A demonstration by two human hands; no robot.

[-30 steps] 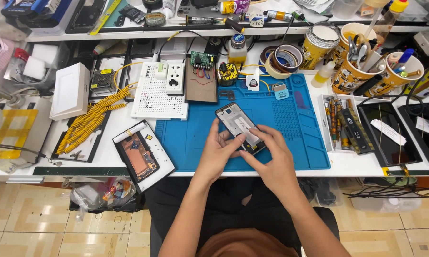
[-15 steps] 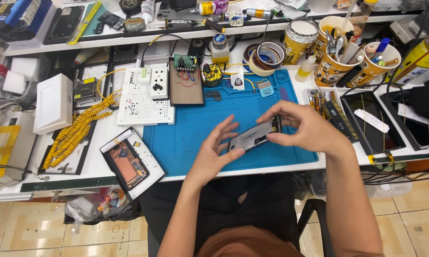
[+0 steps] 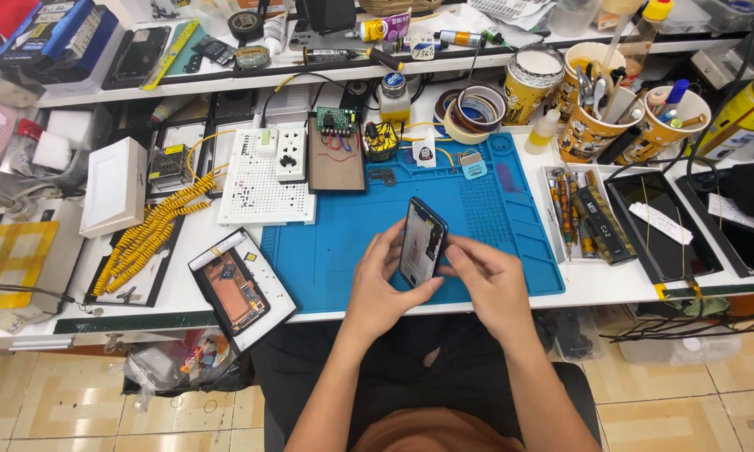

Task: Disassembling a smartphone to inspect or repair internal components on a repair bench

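Observation:
An opened smartphone (image 3: pixel 422 243) with its insides showing is held upright, a little tilted, above the front edge of the blue work mat (image 3: pixel 343 243). My left hand (image 3: pixel 383 289) grips its lower left side, thumb under the bottom edge. On the phone's right edge, the fingers of my right hand (image 3: pixel 487 285) press against it.
A second opened phone lies on a white tray (image 3: pixel 239 289) left of the mat. A white perforated board with sockets (image 3: pixel 268 176), a circuit board on a brown plate (image 3: pixel 335 151), a yellow coiled cable (image 3: pixel 147 234), tape rolls (image 3: pixel 473 113), cups of tools (image 3: pixel 590 121) and a screwdriver tray (image 3: pixel 582 218) surround the mat.
The phone turned from lying flat across both hands to standing upright. My right hand dropped from its top to its right edge. The camera view shifted.

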